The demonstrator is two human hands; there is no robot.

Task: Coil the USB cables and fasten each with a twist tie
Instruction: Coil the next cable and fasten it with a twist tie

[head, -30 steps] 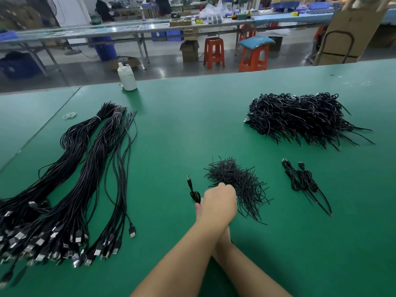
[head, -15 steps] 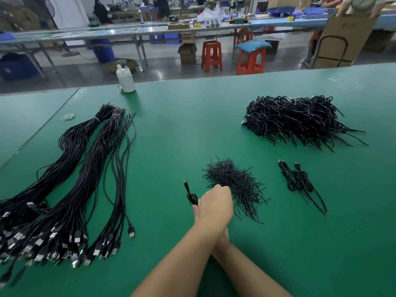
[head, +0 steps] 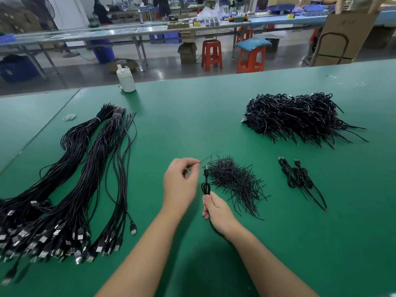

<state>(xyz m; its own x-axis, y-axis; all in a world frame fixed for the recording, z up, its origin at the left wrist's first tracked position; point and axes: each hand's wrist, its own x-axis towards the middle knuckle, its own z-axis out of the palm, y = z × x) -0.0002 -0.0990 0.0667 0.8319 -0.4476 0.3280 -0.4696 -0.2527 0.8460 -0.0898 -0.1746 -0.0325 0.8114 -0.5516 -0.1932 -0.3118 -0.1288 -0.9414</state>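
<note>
Right hand (head: 216,209) gripping coiled cable (head: 206,187) at frame centre, left hand (head: 180,183) pinching twist tie (head: 209,157), tie pile (head: 234,181) beside

Left hand (head: 180,183) is raised, thumb and forefinger pinched together; right hand (head: 216,211), nearer, is curled in a fist.

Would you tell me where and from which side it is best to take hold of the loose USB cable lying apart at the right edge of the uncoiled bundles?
Probably by the USB plug of that loose USB cable, coming from the right. It lies alone on bare green table, clear of the crowded plugs to its left, so fingers can pinch its rigid body without snagging neighbours.
</note>
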